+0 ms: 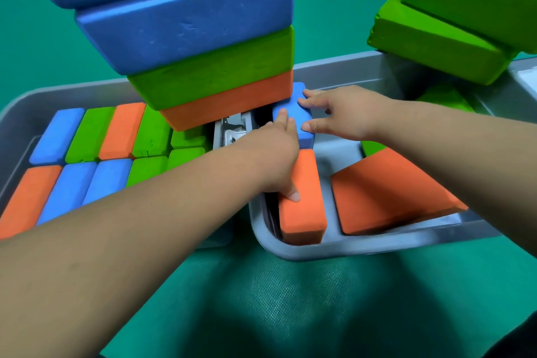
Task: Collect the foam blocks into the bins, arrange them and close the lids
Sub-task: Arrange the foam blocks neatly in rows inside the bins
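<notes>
Green matting (261, 299) covers the ground, and two grey bins stand on it side by side. In the right bin (334, 250) one light blue block (290, 96) stands on its edge against the left wall. The right hand (343, 113) lies on this block with spread, nearly straight fingers and the thumb at its near corner. It is not closed around the block. The left hand (276, 154) touches the same block with straight fingertips, while its thumb presses on one orange block (302, 212) standing just in front. This hand also grips nothing.

A second, larger-looking orange block (389, 192) lies tilted beside them. Two green pieces show in this bin, mostly hidden by the right arm and by the wall, so I cannot tell if they are whole blocks.

The left bin (58, 90) holds ten visible blocks in two rows: three blue, two orange and five green. The left arm and a stack hide its right end.

That stack (203, 67) rises near the place where the bins meet. It has four blocks: two dark blue on top, then one green, then one orange. The frame cuts off the uppermost one. Under it a small grey metal part (232, 131) is hard to make out.

At the upper right, two more green blocks (453, 23) lie stacked over the bin's far corner, cut off by the frame.
</notes>
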`<state>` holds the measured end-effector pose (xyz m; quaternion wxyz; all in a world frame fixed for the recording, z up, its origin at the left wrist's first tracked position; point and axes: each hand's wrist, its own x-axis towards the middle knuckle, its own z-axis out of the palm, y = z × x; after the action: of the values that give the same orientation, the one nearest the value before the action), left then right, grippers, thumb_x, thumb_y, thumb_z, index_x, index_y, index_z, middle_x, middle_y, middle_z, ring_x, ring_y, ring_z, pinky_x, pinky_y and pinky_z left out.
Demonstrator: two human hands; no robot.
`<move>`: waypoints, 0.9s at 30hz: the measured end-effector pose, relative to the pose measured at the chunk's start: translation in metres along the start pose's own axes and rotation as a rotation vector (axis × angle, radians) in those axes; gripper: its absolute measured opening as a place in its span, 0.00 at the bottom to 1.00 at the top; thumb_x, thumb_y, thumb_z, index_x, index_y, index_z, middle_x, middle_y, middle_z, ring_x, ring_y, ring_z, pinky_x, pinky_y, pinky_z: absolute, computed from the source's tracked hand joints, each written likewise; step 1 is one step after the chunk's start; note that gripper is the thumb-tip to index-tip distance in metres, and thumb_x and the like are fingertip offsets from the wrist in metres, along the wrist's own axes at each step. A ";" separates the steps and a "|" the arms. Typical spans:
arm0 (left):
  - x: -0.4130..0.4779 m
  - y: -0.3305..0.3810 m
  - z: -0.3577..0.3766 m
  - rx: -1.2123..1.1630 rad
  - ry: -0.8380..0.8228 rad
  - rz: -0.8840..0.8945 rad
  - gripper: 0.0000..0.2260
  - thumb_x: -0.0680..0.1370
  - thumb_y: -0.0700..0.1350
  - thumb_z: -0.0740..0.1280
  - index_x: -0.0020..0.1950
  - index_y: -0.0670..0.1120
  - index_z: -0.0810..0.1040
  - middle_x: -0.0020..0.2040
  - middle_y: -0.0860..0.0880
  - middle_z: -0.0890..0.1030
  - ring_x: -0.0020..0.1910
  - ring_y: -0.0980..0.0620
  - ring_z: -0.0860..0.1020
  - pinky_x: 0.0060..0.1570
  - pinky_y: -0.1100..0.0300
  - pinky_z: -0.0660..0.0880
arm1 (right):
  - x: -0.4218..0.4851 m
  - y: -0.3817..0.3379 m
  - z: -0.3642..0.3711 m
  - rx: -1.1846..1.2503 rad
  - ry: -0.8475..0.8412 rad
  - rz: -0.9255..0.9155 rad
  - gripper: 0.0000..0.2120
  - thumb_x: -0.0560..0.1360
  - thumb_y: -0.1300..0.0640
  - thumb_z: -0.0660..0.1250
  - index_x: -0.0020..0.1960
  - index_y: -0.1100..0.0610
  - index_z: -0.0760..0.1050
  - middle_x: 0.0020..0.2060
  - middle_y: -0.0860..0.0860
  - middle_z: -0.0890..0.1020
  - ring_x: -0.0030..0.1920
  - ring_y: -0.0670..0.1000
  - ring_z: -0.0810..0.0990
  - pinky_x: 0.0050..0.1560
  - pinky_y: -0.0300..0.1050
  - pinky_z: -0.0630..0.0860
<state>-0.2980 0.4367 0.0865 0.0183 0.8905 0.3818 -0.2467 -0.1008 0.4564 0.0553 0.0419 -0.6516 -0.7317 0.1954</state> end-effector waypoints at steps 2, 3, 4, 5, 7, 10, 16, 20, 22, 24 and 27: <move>0.005 -0.002 0.001 0.004 -0.023 -0.007 0.65 0.66 0.67 0.79 0.83 0.36 0.42 0.84 0.34 0.42 0.82 0.37 0.56 0.78 0.46 0.63 | 0.002 -0.001 0.000 -0.028 -0.015 -0.002 0.33 0.78 0.35 0.66 0.80 0.42 0.64 0.80 0.36 0.57 0.73 0.48 0.72 0.72 0.43 0.64; 0.008 -0.003 0.001 0.009 -0.031 -0.005 0.65 0.66 0.67 0.78 0.83 0.36 0.42 0.84 0.34 0.43 0.83 0.36 0.54 0.78 0.45 0.61 | 0.003 -0.001 0.000 -0.038 -0.020 -0.002 0.33 0.79 0.35 0.66 0.81 0.42 0.64 0.80 0.36 0.57 0.73 0.49 0.72 0.72 0.43 0.64; 0.010 -0.005 0.001 0.016 -0.033 0.003 0.65 0.66 0.68 0.78 0.83 0.36 0.42 0.84 0.35 0.43 0.83 0.37 0.53 0.79 0.46 0.61 | 0.004 -0.001 0.001 -0.048 -0.024 0.000 0.33 0.79 0.35 0.65 0.81 0.43 0.63 0.80 0.36 0.56 0.74 0.49 0.71 0.72 0.44 0.63; 0.011 -0.007 0.002 0.021 -0.033 0.011 0.65 0.66 0.68 0.78 0.84 0.36 0.43 0.84 0.35 0.44 0.83 0.38 0.53 0.78 0.47 0.60 | 0.005 -0.001 0.002 -0.056 -0.030 0.001 0.33 0.79 0.35 0.65 0.81 0.43 0.63 0.81 0.37 0.56 0.76 0.49 0.69 0.73 0.45 0.63; 0.013 -0.011 0.004 0.022 -0.056 0.019 0.65 0.66 0.69 0.77 0.84 0.38 0.43 0.84 0.37 0.44 0.83 0.40 0.54 0.77 0.47 0.61 | 0.006 -0.002 0.005 -0.064 -0.043 0.000 0.33 0.80 0.36 0.65 0.81 0.44 0.62 0.81 0.37 0.55 0.78 0.50 0.65 0.75 0.47 0.62; 0.018 -0.013 0.004 0.074 -0.113 0.023 0.63 0.67 0.72 0.74 0.85 0.39 0.44 0.85 0.39 0.45 0.83 0.41 0.56 0.76 0.43 0.66 | 0.008 -0.006 0.013 -0.122 -0.070 -0.001 0.33 0.81 0.36 0.63 0.82 0.44 0.60 0.82 0.39 0.54 0.78 0.54 0.65 0.75 0.50 0.62; 0.014 -0.005 -0.010 0.172 -0.195 0.020 0.59 0.70 0.74 0.70 0.84 0.39 0.47 0.85 0.38 0.46 0.82 0.40 0.58 0.74 0.41 0.67 | 0.005 -0.018 0.011 -0.189 -0.087 -0.011 0.32 0.82 0.38 0.62 0.83 0.46 0.59 0.83 0.43 0.54 0.78 0.56 0.65 0.74 0.50 0.63; 0.010 0.003 -0.012 0.222 -0.181 -0.011 0.58 0.69 0.74 0.71 0.84 0.40 0.52 0.84 0.38 0.53 0.82 0.38 0.54 0.77 0.41 0.63 | -0.005 -0.015 0.006 -0.190 -0.067 -0.034 0.33 0.81 0.37 0.63 0.82 0.47 0.61 0.82 0.43 0.56 0.79 0.53 0.64 0.75 0.48 0.62; 0.010 0.004 -0.013 0.227 -0.178 -0.025 0.56 0.68 0.74 0.72 0.83 0.41 0.56 0.83 0.38 0.56 0.82 0.37 0.54 0.77 0.41 0.63 | -0.009 -0.017 0.006 -0.205 -0.075 -0.064 0.34 0.80 0.37 0.64 0.82 0.48 0.62 0.82 0.44 0.57 0.79 0.53 0.65 0.75 0.47 0.62; 0.009 0.004 -0.013 0.205 -0.194 -0.036 0.54 0.69 0.73 0.73 0.83 0.42 0.58 0.83 0.38 0.58 0.82 0.38 0.56 0.76 0.41 0.64 | -0.011 -0.020 0.010 -0.203 -0.097 -0.063 0.35 0.80 0.37 0.65 0.82 0.47 0.61 0.82 0.43 0.56 0.79 0.53 0.64 0.75 0.47 0.62; 0.008 0.000 -0.013 0.208 -0.196 -0.016 0.52 0.70 0.72 0.72 0.83 0.43 0.59 0.83 0.38 0.58 0.80 0.39 0.63 0.76 0.43 0.65 | -0.010 -0.025 0.012 -0.169 -0.136 -0.025 0.35 0.81 0.39 0.65 0.83 0.47 0.58 0.83 0.41 0.52 0.79 0.53 0.63 0.75 0.47 0.61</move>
<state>-0.2877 0.4453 0.0940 -0.0387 0.8562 0.3578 -0.3708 -0.1265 0.4421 0.0543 -0.0606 -0.6289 -0.7547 0.1765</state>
